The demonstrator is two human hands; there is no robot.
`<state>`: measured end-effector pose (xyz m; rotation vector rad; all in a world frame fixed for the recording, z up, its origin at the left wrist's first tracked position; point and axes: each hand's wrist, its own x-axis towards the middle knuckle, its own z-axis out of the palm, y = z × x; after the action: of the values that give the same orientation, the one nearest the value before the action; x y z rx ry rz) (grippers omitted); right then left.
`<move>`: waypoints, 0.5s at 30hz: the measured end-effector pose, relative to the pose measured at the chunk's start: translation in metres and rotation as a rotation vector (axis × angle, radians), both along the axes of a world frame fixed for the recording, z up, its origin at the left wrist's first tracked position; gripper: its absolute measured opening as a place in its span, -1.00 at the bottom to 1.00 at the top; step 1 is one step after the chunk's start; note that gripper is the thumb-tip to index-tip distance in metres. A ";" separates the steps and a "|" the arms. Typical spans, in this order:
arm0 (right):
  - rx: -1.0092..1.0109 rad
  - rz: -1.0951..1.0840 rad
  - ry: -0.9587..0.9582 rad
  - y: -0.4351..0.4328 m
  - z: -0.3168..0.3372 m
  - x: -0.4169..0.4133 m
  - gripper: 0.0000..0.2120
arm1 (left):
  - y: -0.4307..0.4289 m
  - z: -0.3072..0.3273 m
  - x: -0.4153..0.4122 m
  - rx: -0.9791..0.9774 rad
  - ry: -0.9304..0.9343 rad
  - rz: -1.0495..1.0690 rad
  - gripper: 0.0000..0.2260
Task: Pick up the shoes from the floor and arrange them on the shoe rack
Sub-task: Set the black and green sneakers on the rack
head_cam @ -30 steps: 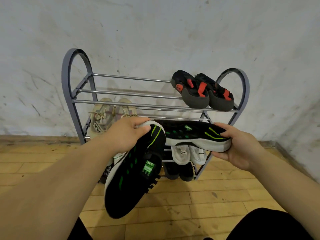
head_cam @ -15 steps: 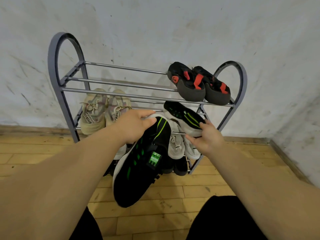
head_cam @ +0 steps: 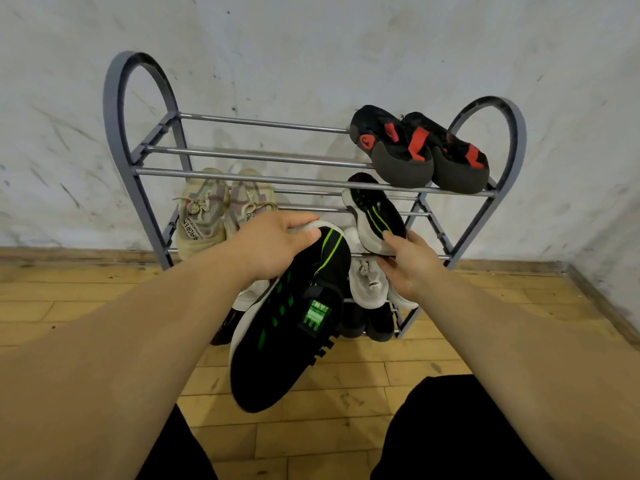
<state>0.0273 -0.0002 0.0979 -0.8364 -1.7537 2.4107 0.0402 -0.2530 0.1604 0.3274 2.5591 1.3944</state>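
Now deeper on rack [head_cam: 242, 174], centre right: sneaker [head_cam: 375, 216] in right hand [head_cam: 407, 268]; mate [head_cam: 294, 323] gripped by left hand [head_cam: 273, 247]; risks slipping through rails [head_cam: 414, 213].

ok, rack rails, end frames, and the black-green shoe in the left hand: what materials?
Rails: likely metal tube, silvery, glossy highlights. End frames: matte grey, plastic or painted metal, can't tell. Shoe in left hand: knit-looking fabric upper, matte; white sole edge, probably foam or rubber.
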 end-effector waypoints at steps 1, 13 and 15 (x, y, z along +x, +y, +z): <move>0.140 0.084 -0.036 -0.001 0.002 0.002 -0.39 | 0.001 0.000 0.000 0.000 -0.001 0.001 -0.66; 0.725 0.681 0.173 0.000 0.101 0.087 -0.54 | 0.009 0.019 0.018 0.127 -0.030 -0.167 -0.67; 0.640 0.675 0.165 0.003 0.106 0.097 -0.63 | 0.018 0.022 0.025 0.115 0.010 -0.200 -0.64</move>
<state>0.1243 0.0025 0.2037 0.0417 -2.7978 1.8454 0.0652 -0.2349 0.1824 0.5932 2.3820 1.4693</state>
